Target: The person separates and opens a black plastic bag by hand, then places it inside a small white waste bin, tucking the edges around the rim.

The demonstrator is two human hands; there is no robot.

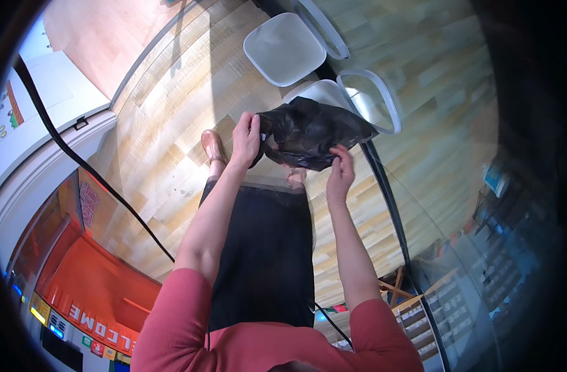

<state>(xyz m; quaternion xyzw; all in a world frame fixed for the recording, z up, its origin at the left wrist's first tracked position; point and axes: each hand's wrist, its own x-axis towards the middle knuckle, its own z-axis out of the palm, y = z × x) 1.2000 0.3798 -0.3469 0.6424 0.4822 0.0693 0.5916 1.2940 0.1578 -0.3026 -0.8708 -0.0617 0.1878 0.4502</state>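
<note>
A crumpled black plastic bag (311,127) hangs in front of me, above the floor. My left hand (245,141) is closed on its left edge, with the thumb and fingers pinching the film. Against the bag's lower right side is my right hand (340,177). Its fingers are slightly curled and apart, with the fingertips at the plastic. Folds hide the inside of the bag. Partly behind the bag is a pale, rounded-square object (324,93), and a similar white one (285,49) stands farther off.
A glass panel with a black base strip (386,198) runs along my right, showing pale rims like reflections. A white counter (60,93) stands left, with a black cable (104,192) crossing before it. An orange-red panel (97,260) is lower left. Light wood-patterned floor (166,155) lies below.
</note>
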